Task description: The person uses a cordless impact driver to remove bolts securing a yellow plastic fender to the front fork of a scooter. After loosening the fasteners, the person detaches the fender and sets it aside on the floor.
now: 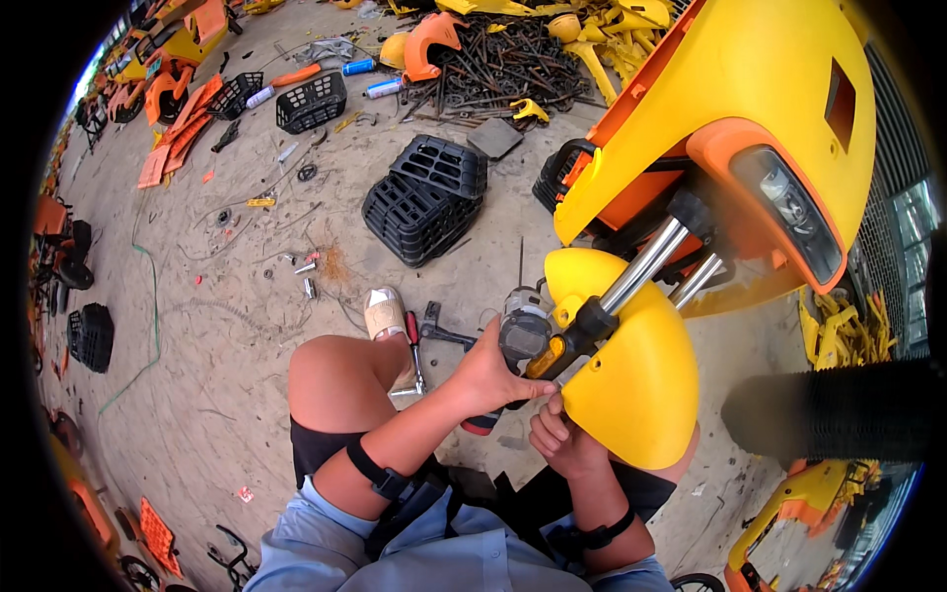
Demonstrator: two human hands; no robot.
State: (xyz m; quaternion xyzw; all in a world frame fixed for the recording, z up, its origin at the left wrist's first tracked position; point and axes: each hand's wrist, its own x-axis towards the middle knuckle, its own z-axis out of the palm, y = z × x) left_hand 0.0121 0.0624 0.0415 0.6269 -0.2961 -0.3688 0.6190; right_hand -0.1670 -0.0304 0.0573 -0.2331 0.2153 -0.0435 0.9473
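My left hand [483,373] is wrapped round a grey cordless drill [525,324], its red-and-black base [481,424] hanging below my wrist. The drill is beside the lower end of a chrome fork leg [643,264]. A yellow front mudguard [636,380] curves around the fork, in front of my right knee. At the mudguard's near left edge, my right hand [569,441] has its fingers curled and pinched close to my left fingertips. Whatever small thing they may hold is hidden. Above the fork stands a yellow scooter front [760,59] with an orange-rimmed headlight [784,197].
By my left foot lie a red-handled screwdriver [412,335] and a hammer [434,321]. Stacked black baskets [426,202] stand farther off. Beyond them is a heap of rusty metal rods [513,69]. A dark ribbed post [829,414] rises close at the right.
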